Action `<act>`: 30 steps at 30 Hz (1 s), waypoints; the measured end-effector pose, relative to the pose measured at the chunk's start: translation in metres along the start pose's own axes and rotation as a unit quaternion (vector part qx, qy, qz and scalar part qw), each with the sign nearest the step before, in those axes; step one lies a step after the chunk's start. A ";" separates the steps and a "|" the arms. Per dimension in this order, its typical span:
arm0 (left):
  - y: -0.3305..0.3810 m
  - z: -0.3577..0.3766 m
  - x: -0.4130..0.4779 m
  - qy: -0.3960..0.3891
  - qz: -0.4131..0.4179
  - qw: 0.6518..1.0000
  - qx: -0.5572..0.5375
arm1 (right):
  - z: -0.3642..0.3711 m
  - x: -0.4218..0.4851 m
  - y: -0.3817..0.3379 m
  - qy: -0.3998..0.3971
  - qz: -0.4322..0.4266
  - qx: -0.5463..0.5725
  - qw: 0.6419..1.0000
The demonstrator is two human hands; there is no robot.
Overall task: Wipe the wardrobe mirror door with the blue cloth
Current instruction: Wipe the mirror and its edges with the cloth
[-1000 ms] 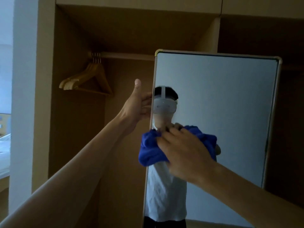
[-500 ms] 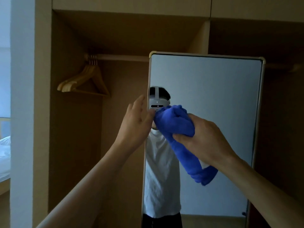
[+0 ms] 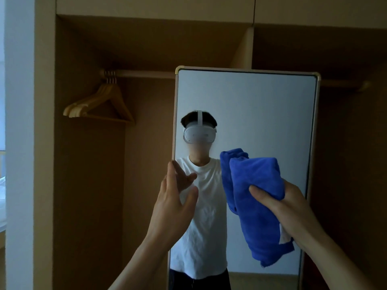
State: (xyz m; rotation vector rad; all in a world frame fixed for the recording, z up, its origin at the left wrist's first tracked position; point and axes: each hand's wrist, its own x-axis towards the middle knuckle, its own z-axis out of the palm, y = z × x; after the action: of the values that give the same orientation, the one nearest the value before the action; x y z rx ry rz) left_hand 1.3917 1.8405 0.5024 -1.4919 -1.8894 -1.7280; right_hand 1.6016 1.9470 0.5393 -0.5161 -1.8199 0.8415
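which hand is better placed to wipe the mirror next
Right, probably. The right hand grips the cloth in front of the mirror; the left hand is open and empty by its left edge.

Open wardrobe (image 3: 88, 185): brown int. panels, dim. Beige upper cupboard fronts (image 3: 146, 5) across top. Hanging rail (image 3: 142, 73) in L bay w/ approx. three wooden hangers (image 3: 100, 105) bunched at its L end, tilted. Vert. divider (image 3: 245, 49) splits L/R bays. Second rail (image 3: 343, 83) in R bay, darker. White wall strip (image 3: 18, 143) at L. White bedding (image 3: 2, 206) at far-L edge, daylit.
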 end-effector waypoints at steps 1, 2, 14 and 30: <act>0.000 0.004 -0.001 0.006 -0.004 1.000 0.000 | -0.003 -0.001 0.004 -0.008 -0.004 -0.006 1.000; 0.001 0.008 -0.001 0.013 -0.009 1.000 0.005 | -0.007 0.000 0.008 -0.011 -0.005 -0.012 1.000; 0.007 0.043 -0.002 0.095 -0.038 0.994 0.047 | -0.060 0.015 0.045 0.024 -0.063 -0.029 0.997; 0.021 0.034 0.006 0.062 -0.063 0.996 0.024 | -0.091 0.022 0.060 0.080 -0.091 -0.044 0.992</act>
State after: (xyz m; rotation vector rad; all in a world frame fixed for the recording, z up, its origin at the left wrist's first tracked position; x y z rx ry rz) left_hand 1.4198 1.8682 0.5097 -1.2429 -1.9841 -1.7708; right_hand 1.6748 2.0301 0.5292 -0.4519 -1.7332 0.5809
